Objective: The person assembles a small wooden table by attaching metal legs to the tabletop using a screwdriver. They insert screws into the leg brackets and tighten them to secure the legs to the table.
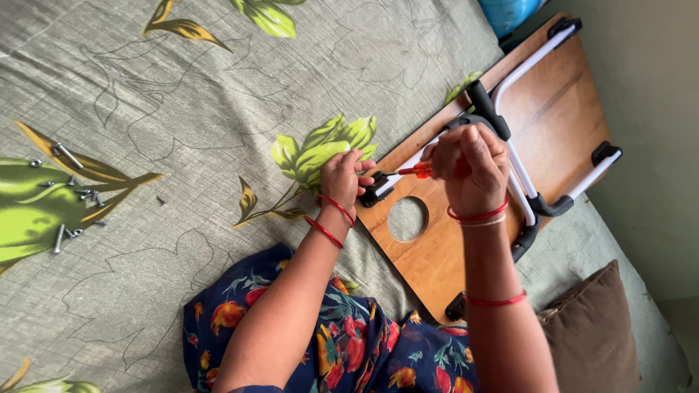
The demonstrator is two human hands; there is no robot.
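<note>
The right hand (pixel 472 169) is clamped around an orange screwdriver (pixel 418 170) above the wooden board's (pixel 437 255) round hole; the left hand (pixel 342 178) pinches a black bracket (pixel 376 191) at the board's edge.

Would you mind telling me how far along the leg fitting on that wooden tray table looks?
Looks done: the white legs already lie folded on the board. In hand: the right hand drives an orange screwdriver into the black bracket that the left hand steadies. Left: loose screws lie on the sheet, so probably more fastening.
</note>
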